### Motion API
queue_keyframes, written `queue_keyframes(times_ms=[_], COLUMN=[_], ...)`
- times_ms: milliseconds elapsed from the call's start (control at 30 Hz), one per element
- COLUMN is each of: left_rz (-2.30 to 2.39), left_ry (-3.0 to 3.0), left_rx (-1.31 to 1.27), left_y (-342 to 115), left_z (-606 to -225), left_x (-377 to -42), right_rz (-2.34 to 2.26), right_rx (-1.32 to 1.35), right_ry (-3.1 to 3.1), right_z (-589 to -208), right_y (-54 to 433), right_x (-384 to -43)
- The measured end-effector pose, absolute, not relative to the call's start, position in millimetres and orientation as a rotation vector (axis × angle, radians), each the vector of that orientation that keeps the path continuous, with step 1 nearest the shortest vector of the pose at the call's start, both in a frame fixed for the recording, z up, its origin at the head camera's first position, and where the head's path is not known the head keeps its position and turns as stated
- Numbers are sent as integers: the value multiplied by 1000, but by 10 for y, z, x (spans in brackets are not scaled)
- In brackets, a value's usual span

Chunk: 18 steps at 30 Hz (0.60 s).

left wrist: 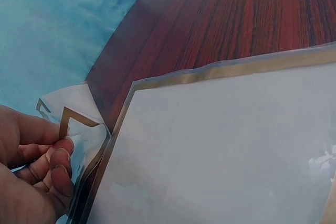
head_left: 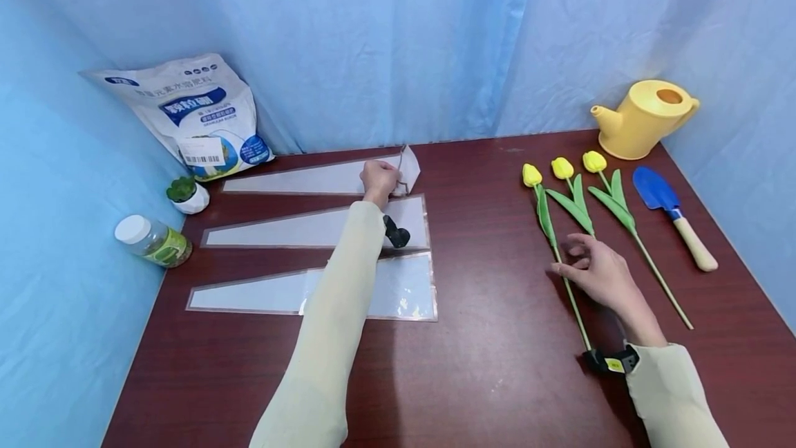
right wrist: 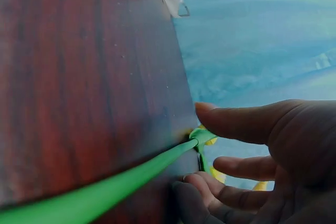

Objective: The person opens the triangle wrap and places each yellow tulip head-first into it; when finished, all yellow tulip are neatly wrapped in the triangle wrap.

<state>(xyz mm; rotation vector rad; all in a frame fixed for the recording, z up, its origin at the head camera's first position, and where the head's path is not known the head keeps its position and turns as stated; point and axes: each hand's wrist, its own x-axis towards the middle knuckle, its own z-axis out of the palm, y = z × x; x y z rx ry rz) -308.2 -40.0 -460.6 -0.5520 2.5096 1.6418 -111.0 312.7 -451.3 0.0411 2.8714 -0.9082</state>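
My left hand (head_left: 378,181) pinches the wide end of the farthest flower sleeve (head_left: 305,180), a clear, tapering wrapper with a gold border. That end is lifted and folded, as the left wrist view shows. Two similar sleeves, a middle one (head_left: 280,230) and a near one (head_left: 398,289), lie flat toward me. On the right, my right hand (head_left: 595,272) is over the stems, thumb and fingers apart and loosely bent. Its thumb tip is right at the stem of the leftmost yellow tulip (head_left: 532,175). Two more tulips, a middle one (head_left: 562,169) and a right one (head_left: 595,162), lie beside it.
At the back right stands a yellow watering can (head_left: 647,119), with a blue trowel (head_left: 656,189) nearer me. On the left are a white fertilizer bag (head_left: 211,116), a small potted succulent (head_left: 191,199) and a white-lidded jar (head_left: 163,244). Blue curtains border the table.
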Motion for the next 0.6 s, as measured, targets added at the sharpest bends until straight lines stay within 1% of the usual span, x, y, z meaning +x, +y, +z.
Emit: queue_keyframes(times_ms=[267, 600], left_rz=[1647, 1635], left_ry=[2512, 2547], left_rx=[-540, -509], left_y=[-400, -396], left_z=[-4586, -4599], left_x=[-3094, -3084], right_rz=[-700, -685], right_rx=[33, 45], right_ry=[2887, 2961], right_z=[-4518, -4541], right_y=[3074, 2998], right_x=[-1026, -975])
